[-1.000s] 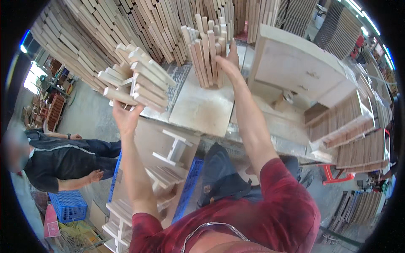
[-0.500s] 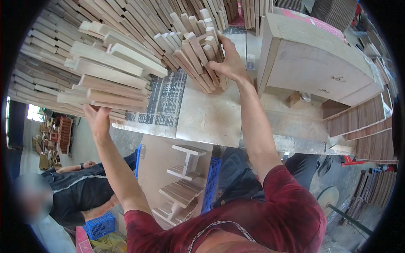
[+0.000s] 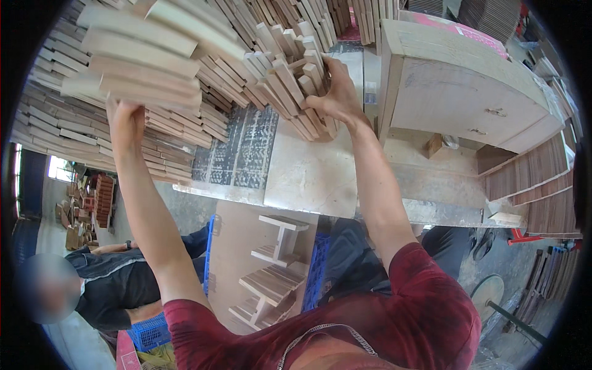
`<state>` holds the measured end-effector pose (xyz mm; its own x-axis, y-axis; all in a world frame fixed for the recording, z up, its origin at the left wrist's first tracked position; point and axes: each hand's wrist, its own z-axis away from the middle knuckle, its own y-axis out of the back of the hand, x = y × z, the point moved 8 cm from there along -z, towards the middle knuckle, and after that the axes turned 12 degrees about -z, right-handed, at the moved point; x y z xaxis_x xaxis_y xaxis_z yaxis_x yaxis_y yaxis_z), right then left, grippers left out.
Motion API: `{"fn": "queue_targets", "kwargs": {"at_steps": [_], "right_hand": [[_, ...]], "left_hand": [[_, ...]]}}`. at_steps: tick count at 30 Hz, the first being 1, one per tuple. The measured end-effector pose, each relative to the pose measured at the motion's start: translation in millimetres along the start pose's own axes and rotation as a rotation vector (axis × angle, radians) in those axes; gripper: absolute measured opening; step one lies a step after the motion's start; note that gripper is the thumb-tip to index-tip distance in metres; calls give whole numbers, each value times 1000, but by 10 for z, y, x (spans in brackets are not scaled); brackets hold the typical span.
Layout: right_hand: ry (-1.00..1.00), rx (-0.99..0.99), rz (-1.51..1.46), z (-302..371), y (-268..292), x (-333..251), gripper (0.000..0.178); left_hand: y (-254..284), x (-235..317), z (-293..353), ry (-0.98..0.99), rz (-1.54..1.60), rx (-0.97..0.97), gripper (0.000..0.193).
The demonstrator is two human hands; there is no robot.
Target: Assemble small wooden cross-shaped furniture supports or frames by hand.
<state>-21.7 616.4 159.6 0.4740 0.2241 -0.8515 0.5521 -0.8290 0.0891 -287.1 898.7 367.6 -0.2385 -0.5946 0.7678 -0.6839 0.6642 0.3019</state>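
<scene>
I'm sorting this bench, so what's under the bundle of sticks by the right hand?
The sticks lean on the pale worktop, steadied by the right hand. Their lower ends and the worktop beneath them are covered.

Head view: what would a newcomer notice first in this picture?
First, the slats: a big bundle of pale wood held up by the left hand at upper left. Next, the right hand pressing a fan of short sticks on the bench at top centre. To the right stands a plain wooden cabinet, and a seated person is at lower left.
</scene>
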Motion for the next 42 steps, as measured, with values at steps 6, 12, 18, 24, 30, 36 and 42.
{"fn": "queue_targets", "kwargs": {"at_steps": [6, 12, 18, 24, 30, 36, 42], "right_hand": [[153, 90, -24, -57, -77, -118, 89], [156, 85, 39, -56, -4, -110, 82], [143, 57, 0, -105, -89, -101, 87], [124, 72, 34, -47, -119, -141, 91], [75, 87, 72, -41, -35, -110, 92], [42, 48, 8, 16, -133, -214, 86], [63, 82, 125, -70, -35, -63, 88]], "left_hand": [[-155, -567, -1078, 188, 230, -454, 45], [-1131, -712, -1044, 218, 166, -413, 56], [-770, -1608, -1129, 309, 137, -421, 63], [-719, -1570, -1097, 273, 231, -403, 65], [-1207, -1294, -984, 210, 312, -457, 62], [-1090, -1226, -1058, 229, 205, -530, 56], [-1460, -1352, -846, 170, 602, -383, 52]]}}
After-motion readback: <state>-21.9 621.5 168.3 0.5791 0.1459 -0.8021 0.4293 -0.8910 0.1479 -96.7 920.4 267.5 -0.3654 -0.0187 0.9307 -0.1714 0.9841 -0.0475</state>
